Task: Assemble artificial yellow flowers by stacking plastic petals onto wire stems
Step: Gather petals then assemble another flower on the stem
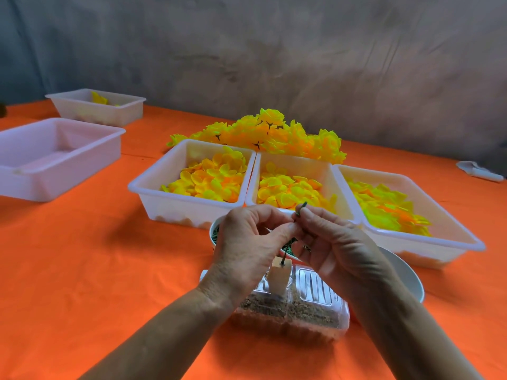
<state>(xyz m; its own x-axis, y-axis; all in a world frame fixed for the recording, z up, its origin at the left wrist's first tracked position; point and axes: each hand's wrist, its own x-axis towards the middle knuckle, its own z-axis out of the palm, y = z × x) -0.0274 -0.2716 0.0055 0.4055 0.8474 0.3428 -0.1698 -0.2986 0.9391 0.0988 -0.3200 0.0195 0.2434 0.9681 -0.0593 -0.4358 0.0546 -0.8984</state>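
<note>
A makeshift craft-assembly workstation is suggested. A tabletop covered in bright orange cloth (82, 270) fills the lower frame, backed by a draped grey fabric backdrop (301, 64). White plastic sorting trays of yellow petals (192, 185) are lined up at centre, with finished yellow flowers (274, 133) heaped behind.

Bright, even light, soft shadows, slight overall blur, wide-angle bending at edges.
</note>
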